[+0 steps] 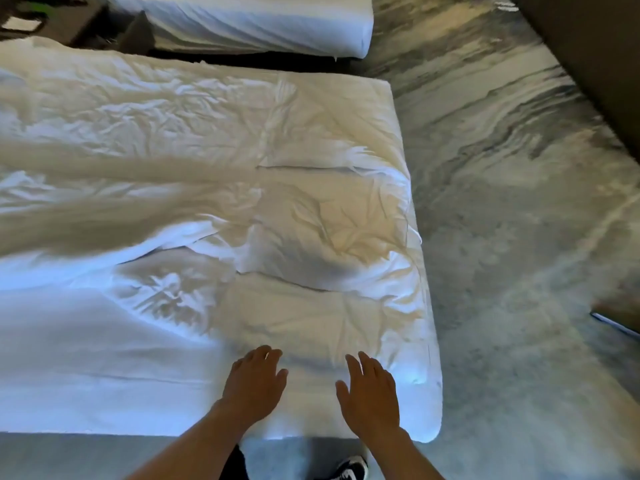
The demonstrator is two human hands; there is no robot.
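Note:
A bed with a rumpled white duvet (214, 161) fills the left and middle of the view, its near edge just in front of me. A pillow-shaped bulge (329, 230) lies under the cover toward the right side. My left hand (254, 384) is spread palm down over the near edge of the duvet, fingers relaxed. About a hand's width to the right, my right hand (372, 396) hovers or rests the same way, fingers straight, close to the bed's near right corner (429, 427). Neither hand holds anything.
A second bed with white sheets (263, 22) stands at the back, a dark gap between the two. Marbled grey carpet (512, 202) spreads to the right. A dark piece of furniture (595, 64) runs along the far right. My black shoe (349, 471) shows at the bottom.

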